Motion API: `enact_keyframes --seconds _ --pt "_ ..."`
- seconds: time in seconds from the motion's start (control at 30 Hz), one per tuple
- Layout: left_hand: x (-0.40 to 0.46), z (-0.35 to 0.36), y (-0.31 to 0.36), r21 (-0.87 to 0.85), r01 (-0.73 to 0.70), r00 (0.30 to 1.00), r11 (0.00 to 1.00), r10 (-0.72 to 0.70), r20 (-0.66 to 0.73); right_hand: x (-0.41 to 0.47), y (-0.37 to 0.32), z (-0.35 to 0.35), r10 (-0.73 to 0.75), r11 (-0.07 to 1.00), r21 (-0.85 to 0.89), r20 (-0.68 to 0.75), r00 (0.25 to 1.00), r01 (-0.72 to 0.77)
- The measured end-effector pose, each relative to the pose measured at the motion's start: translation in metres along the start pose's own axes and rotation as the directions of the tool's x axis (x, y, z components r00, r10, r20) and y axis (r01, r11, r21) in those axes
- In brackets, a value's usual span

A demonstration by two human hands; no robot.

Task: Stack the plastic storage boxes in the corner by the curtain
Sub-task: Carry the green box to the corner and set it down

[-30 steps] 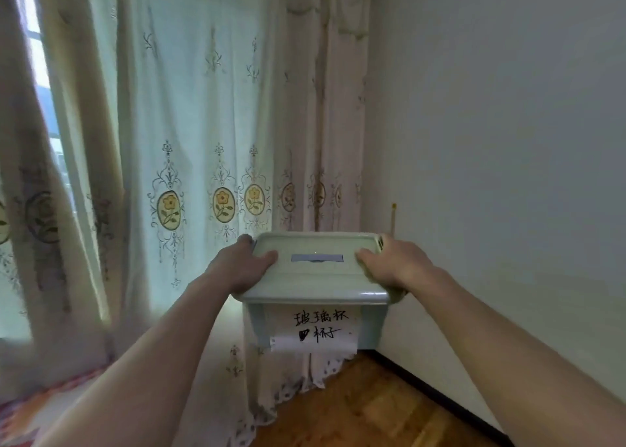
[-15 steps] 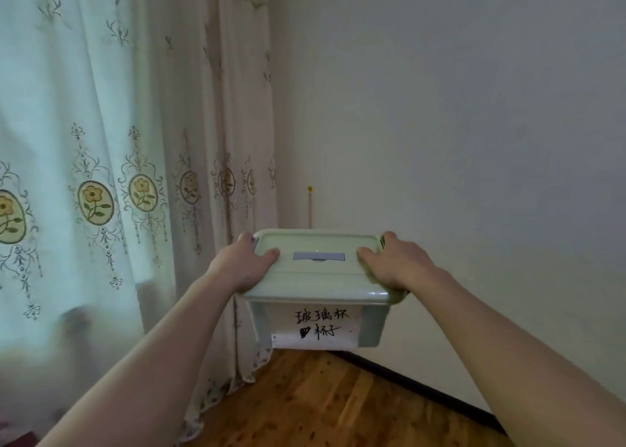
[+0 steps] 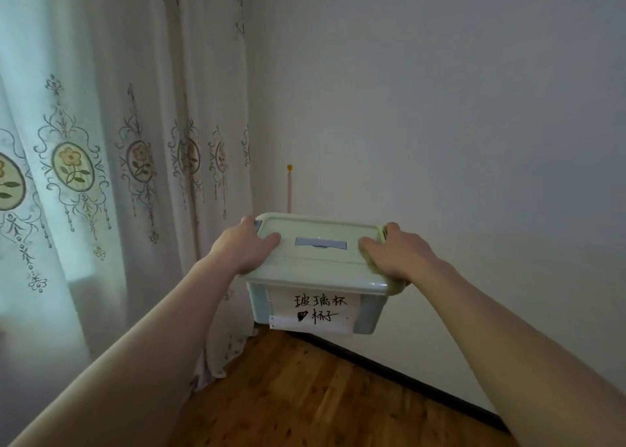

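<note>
A pale green lidded plastic storage box [image 3: 318,270] is held aloft before the curtained corner, its lid ends grasped by the left hand [image 3: 245,248] and right hand [image 3: 394,255]; being rigid, probably light and smooth, it is best gripped under the rim.

The one camera sits on my head, looking forward and slightly down along my outstretched arms into the room corner, close to the curtain [image 3: 101,175], wall [image 3: 440,107] and floor [image 3: 321,395].
</note>
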State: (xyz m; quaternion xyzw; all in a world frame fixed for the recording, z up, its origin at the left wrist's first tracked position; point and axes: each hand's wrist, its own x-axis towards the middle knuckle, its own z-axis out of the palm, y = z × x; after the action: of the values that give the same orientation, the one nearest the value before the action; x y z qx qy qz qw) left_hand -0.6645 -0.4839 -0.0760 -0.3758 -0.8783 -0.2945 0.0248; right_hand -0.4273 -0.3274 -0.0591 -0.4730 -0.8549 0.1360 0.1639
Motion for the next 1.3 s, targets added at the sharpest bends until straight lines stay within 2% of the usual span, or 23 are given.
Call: enact_keyframes --seconds 0.23,0.57,0.9,1.3 --pt "0.091 0.015 -0.036 0.001 0.015 1.000 1.000 -0.015 -0.002 0.077 -0.043 0.034 -0.007 1.000 -0.001 0.011 1.000 0.007" --pt "0.177 0.032 -0.071 0.019 0.014 1.000 1.000 -0.013 -0.021 0.161 -0.078 0.080 -0.012 1.000 -0.001 0.001 1.000 0.012" --pt "0.277 0.076 -0.101 0.026 0.011 0.998 1.000 -0.009 -0.065 0.273 -0.094 0.141 -0.016 0.998 0.069 0.057 0.998 0.012" --pt "0.444 0.155 -0.099 0.051 0.044 0.999 0.998 -0.043 -0.017 0.450 -0.092 0.185 -0.016 0.998 0.065 0.091 0.996 0.010"
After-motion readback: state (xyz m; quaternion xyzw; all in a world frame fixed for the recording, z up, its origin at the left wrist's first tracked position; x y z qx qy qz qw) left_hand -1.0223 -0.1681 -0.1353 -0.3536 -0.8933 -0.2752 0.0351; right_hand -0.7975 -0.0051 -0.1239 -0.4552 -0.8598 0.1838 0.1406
